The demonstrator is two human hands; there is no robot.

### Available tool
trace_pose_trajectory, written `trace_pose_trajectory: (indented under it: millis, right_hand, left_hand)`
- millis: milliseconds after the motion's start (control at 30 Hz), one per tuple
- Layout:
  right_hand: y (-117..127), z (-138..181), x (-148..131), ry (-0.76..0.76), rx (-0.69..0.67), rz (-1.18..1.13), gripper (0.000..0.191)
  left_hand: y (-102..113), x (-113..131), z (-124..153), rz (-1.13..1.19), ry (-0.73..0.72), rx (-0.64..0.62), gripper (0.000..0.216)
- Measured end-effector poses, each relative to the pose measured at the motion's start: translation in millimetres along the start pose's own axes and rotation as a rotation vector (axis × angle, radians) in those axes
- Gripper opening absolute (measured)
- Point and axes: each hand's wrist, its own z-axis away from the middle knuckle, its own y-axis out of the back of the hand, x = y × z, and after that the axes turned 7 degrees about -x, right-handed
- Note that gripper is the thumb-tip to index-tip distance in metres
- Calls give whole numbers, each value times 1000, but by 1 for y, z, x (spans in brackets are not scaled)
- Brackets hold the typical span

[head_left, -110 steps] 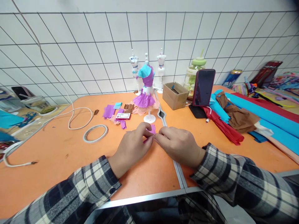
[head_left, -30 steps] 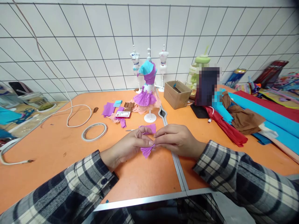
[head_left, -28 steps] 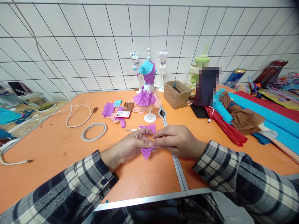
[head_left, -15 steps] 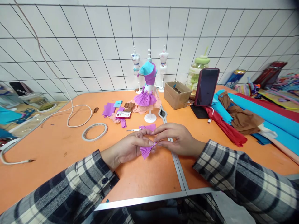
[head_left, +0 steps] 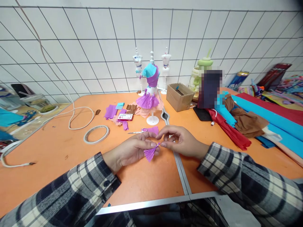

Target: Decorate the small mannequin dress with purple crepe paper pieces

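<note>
Over the table's front, my left hand [head_left: 139, 146] pinches a small fan of pleated purple crepe paper [head_left: 150, 153], its folds spreading downward. The gathered tip points toward my right hand [head_left: 177, 138], whose fingers are curled with the thumb beside that tip. Whatever lies between those right fingertips is too small to make out. Just beyond my hands are small scissors [head_left: 139, 131] and a flat purple paper piece [head_left: 154, 130]. Behind them stands a mini dress form [head_left: 152, 81] with a blue and purple top and a ruffled purple skirt.
A tape roll [head_left: 96, 134], paper scraps [head_left: 110, 112] and a small white-red box [head_left: 125, 117] lie left. A cardboard box [head_left: 180, 97], a pixelated phone on a stand [head_left: 209, 90] and crepe paper rolls [head_left: 272, 116] are right. Two more dress forms stand behind. A metal seam [head_left: 181, 171] crosses the table.
My right hand's fingers have drawn back slightly from the gathered tip and curled more. The purple fan has shifted a little and its tip shows more.
</note>
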Motion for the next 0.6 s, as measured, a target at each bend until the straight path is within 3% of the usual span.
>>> trace_pose_trajectory:
  millis: [133,300,467,600]
  right_hand:
    - [-3,-4,2,-65,8,-6,18]
    - [-1,-6,7,-205,53,-128,20]
    - [1,-7,9,-237,229,-155,25]
    - [-6,-9,9,-308,289,-269,29]
  left_hand:
    - [-2,-1,-2,-25,-11,-2,34]
    - [-3,-1,-2,-131,-115,220,34]
    - [1,-1,-3,-346,-179,201,51]
    - [0,-4,-5,-561,-262,199,54]
